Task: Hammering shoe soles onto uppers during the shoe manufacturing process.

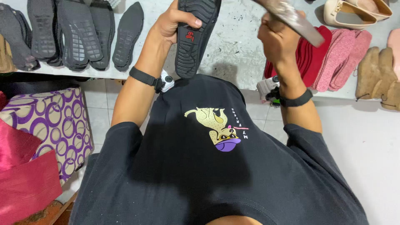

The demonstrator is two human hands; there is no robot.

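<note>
My left hand [173, 23] grips a black rubber shoe sole [196, 37] with a small red mark, tread side facing me, its heel end resting against my dark shirt. My right hand [277, 35] is closed around a worn metal tool [291, 17] that looks like a hammer head or flat blade, blurred, raised just right of the sole. Both wrists wear black straps with small white devices.
A white worktable [233, 50] holds several black soles [83, 33] at the left, stacked red and pink insoles [329, 54] at the right, beige flats [354, 12] and tan boots [377, 75]. A purple-patterned covered box [54, 125] and red cloth [25, 179] sit at my left.
</note>
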